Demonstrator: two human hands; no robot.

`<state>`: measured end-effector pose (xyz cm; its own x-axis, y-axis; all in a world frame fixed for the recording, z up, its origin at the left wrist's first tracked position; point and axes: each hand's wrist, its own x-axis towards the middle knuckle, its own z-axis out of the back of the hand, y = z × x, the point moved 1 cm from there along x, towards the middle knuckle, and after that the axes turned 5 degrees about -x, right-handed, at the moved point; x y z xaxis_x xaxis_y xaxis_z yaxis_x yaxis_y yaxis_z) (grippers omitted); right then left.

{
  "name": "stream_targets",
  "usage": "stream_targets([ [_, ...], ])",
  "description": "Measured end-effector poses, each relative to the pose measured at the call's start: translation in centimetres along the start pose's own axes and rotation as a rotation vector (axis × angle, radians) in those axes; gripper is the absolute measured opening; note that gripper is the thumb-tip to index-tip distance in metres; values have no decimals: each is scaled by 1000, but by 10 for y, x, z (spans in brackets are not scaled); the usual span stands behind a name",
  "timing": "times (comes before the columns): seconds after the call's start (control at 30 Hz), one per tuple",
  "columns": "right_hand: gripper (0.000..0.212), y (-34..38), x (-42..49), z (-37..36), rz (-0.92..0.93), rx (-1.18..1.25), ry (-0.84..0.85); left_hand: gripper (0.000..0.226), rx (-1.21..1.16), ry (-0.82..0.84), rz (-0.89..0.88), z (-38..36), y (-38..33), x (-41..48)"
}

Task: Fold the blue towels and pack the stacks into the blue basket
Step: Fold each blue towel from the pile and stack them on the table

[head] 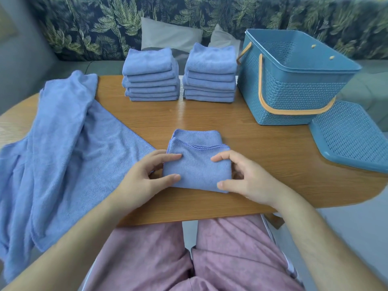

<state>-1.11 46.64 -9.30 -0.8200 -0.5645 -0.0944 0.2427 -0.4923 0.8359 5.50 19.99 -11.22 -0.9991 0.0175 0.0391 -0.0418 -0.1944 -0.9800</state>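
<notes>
A small folded blue towel lies near the table's front edge. My left hand pinches its left side between thumb and fingers. My right hand pinches its right side the same way. Two stacks of folded blue towels stand at the back: the left stack and the right stack. The blue basket with orange handles stands open at the right, nothing visible inside it. Unfolded blue towels lie spread and draped over the table's left side.
The basket's blue perforated lid lies flat at the right edge of the wooden table. A leaf-patterned sofa back with pale cushions runs behind the table. My pink-clad legs are below the front edge.
</notes>
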Motion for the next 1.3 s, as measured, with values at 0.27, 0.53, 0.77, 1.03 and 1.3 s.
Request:
stream_targets([
  [0.27,56,5,-5,0,17,13,-3,52,-45,32,19,2,-5,-2],
  [0.53,46,-8,8,-16,0,-14,-278,58,-1,15,-21,-1,4,2],
  [0.77,47,-15,19,-24,-64,-200,-314,43,239,-180,-63,-9,14,8],
  [1.03,56,13,6,-32,218,-735,-243,44,833,-31,-489,-28,-4,0],
  [1.3,94,-3,5,-21,103,-857,108,77,910,264,-298,-16,5,0],
])
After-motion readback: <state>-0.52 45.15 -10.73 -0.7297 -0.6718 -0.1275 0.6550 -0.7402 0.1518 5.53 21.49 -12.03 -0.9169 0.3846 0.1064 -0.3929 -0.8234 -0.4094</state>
